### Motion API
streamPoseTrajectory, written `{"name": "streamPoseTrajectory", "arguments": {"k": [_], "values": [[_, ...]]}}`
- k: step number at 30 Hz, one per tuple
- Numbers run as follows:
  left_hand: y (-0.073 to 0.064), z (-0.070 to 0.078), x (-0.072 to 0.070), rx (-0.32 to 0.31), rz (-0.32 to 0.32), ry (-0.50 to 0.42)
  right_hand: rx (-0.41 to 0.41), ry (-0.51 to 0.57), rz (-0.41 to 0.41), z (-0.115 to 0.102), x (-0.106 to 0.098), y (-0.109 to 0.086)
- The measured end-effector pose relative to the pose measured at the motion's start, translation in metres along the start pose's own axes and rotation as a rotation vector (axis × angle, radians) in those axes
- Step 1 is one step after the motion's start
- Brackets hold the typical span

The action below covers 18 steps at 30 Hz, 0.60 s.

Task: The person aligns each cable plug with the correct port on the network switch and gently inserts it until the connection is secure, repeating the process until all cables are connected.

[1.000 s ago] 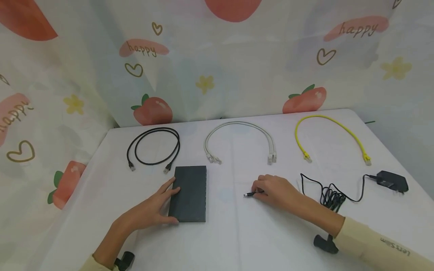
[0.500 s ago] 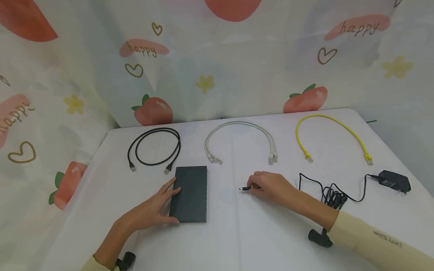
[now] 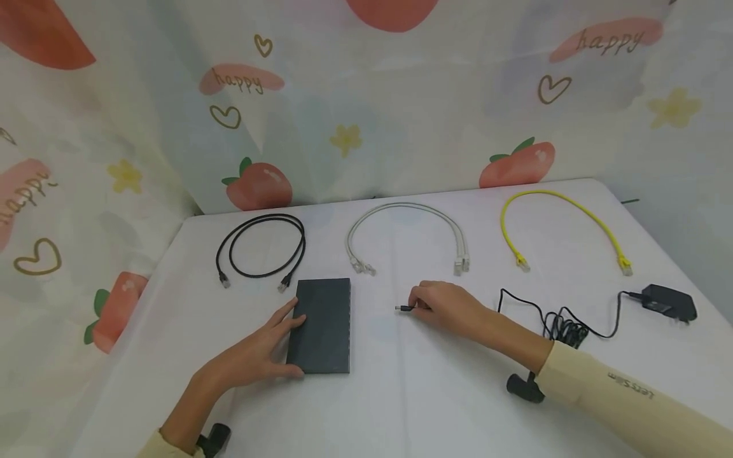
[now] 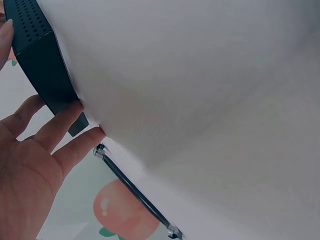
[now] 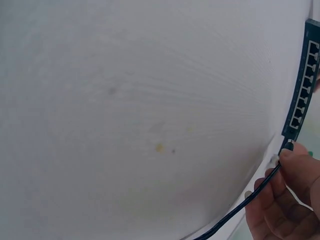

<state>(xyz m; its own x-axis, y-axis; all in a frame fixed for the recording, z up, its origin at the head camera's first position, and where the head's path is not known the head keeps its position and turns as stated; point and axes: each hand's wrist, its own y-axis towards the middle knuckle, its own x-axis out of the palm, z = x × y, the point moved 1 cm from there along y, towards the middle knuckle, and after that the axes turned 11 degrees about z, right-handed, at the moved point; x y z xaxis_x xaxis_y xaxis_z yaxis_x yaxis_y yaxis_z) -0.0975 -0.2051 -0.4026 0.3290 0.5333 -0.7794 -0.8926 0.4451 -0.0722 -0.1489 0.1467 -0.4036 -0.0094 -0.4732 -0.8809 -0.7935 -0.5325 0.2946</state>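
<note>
A dark flat network switch lies on the table in the head view. My left hand rests on its left side, fingers spread and fairly straight, thumb at the near corner. Vent holes show on the switch in the left wrist view. To the right, my right hand pinches the black barrel plug of a power adapter's cable, its tip toward the switch and apart from it. In the right wrist view the plug appears below a row of ports on the switch.
Behind lie a coiled black network cable, a pale grey cable pair and a yellow network cable. The power adapter sits at the right, its bundled cord partly behind the right forearm. A printed curtain hangs behind the table.
My right hand has moved left and slightly away from me, bringing the barrel plug nearer the switch. The left hand and the switch stay in place.
</note>
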Motion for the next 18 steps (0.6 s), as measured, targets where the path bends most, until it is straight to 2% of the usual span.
{"name": "streamPoseTrajectory", "arguments": {"k": [10, 18], "values": [[0.0, 0.001, 0.001, -0.005, -0.002, 0.005, 0.005, 0.008, 0.018, 0.002, 0.0, 0.005], [0.001, 0.0, 0.002, 0.009, 0.01, 0.02, 0.046, -0.005, -0.004, -0.002, -0.002, 0.014]]}}
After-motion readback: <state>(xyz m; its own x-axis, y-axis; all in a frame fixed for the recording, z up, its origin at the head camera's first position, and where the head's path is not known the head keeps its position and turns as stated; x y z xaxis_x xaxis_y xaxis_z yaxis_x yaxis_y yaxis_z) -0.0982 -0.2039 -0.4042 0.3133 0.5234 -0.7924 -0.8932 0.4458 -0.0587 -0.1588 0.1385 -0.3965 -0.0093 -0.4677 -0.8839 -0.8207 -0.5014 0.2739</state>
